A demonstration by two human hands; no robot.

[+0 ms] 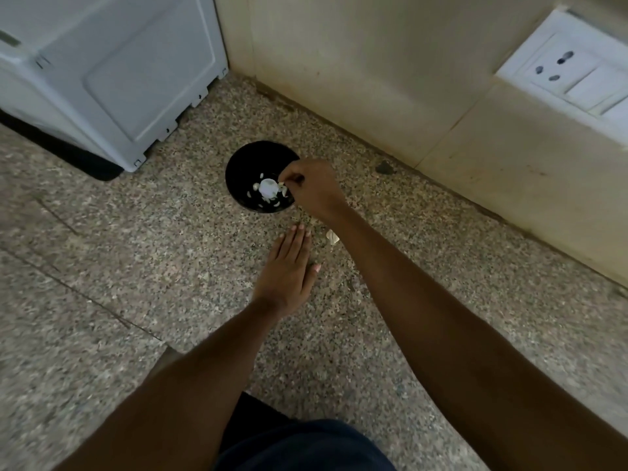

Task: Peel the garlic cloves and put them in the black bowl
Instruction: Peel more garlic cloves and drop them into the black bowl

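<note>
Head view: right hand is reaching into the black bowl on the table, grip pinching something pale among several garlic cloves; left hand is lying flat, fingers spread. Peeling looks well underway.

Home kitchen, speckled granite counter, tiled wall, switch socket, white appliance

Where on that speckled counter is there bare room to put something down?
Left of the black bowl, toward the white appliance, the counter is bare. Also right, along the wall. Crowded: the bowl, the right hand, the flat left hand, a peel scrap.
</note>
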